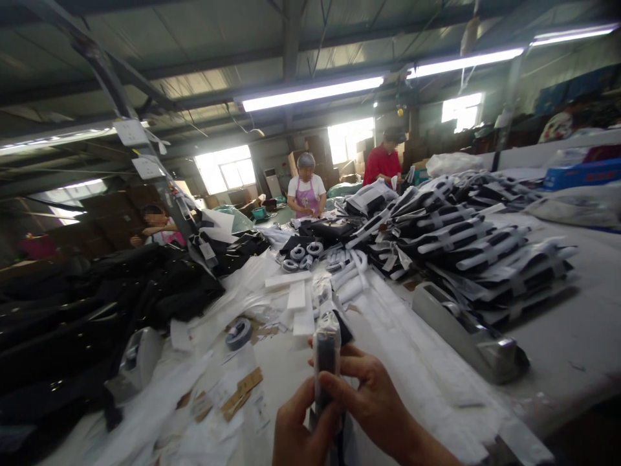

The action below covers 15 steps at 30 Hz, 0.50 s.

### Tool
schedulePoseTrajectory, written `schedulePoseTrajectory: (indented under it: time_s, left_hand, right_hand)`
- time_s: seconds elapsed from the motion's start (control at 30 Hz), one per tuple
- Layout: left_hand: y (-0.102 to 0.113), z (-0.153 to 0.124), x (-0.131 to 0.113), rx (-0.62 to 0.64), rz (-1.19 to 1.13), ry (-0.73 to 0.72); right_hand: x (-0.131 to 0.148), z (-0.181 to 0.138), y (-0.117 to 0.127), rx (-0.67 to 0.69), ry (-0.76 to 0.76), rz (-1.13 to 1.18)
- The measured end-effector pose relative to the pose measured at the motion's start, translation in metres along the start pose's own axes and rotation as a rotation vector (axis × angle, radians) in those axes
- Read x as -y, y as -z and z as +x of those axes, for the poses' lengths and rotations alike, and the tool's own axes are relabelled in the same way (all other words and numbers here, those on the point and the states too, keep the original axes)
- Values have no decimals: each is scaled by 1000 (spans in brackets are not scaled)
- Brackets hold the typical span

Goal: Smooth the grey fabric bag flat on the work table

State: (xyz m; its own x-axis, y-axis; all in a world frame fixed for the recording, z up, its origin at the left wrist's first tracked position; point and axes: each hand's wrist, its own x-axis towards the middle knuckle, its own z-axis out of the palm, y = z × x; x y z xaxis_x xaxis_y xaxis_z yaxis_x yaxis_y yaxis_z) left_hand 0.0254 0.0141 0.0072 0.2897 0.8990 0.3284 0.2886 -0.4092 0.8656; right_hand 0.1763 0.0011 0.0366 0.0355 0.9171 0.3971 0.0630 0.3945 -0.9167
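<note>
Both my hands are at the bottom centre, holding one narrow black item in a clear plastic sleeve [326, 353] upright. My left hand [299, 432] grips its lower part from the left. My right hand [376, 401] wraps it from the right, fingers across the front. The top of the sleeve pokes above my fingers. Under my hands lies white paper [412, 362] spread over the table.
A grey tape dispenser [473, 340] lies to the right, another [138, 356] to the left. Stacks of packed black items [475, 239] fill the right, black garments [97, 304] the left. Tape rolls [303, 254] sit mid-table. Three people stand at the far end.
</note>
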Motion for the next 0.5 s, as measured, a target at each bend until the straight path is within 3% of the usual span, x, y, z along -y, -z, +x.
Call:
schedulePoseTrajectory:
  time_s: [0.1,0.27,0.4,0.5]
  left_hand:
    - [-2,-1,17,85,50,-21]
    - [4,-17,44,-73,333,-232]
    - [5,-27,51,-31,225,-161]
    - [3,-29,49,-107,137,-139]
  right_hand:
    - [-1,0,1,-15,5,18]
    - [-1,0,1,-34,-26,66]
    - [0,2,1,-51,-46,70]
    - [-1,2,2,-75,-47,59]
